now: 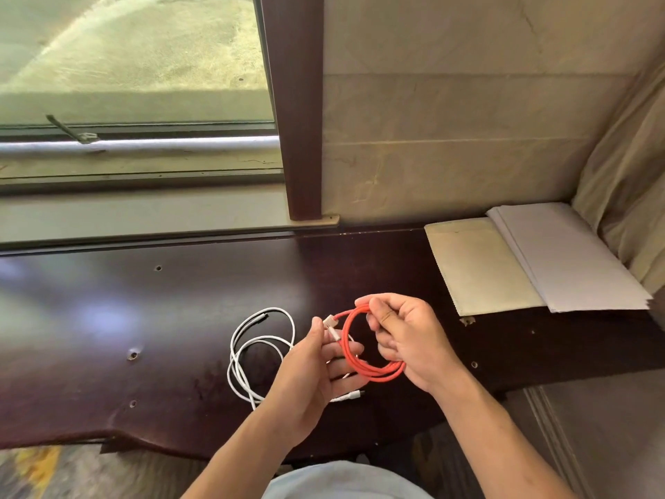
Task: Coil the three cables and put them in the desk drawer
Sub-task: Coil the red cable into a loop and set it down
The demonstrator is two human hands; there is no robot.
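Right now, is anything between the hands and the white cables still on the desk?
Nothing visible blocks them. The white cables lie loose on the desk, partly under the left hand. Both hands are busy with the orange cable, the right hand holding its coil. No drawer is in view.

You have no text, label, brand, number or sign to read anywhere in this view. The papers [572, 257] far right on the desk [144, 318] face you blank, and the pad [478, 264] just left of them shows no print. The plugs on the orange cable [363, 354] and the white cables [252, 351] are too small for you to make out any marking.
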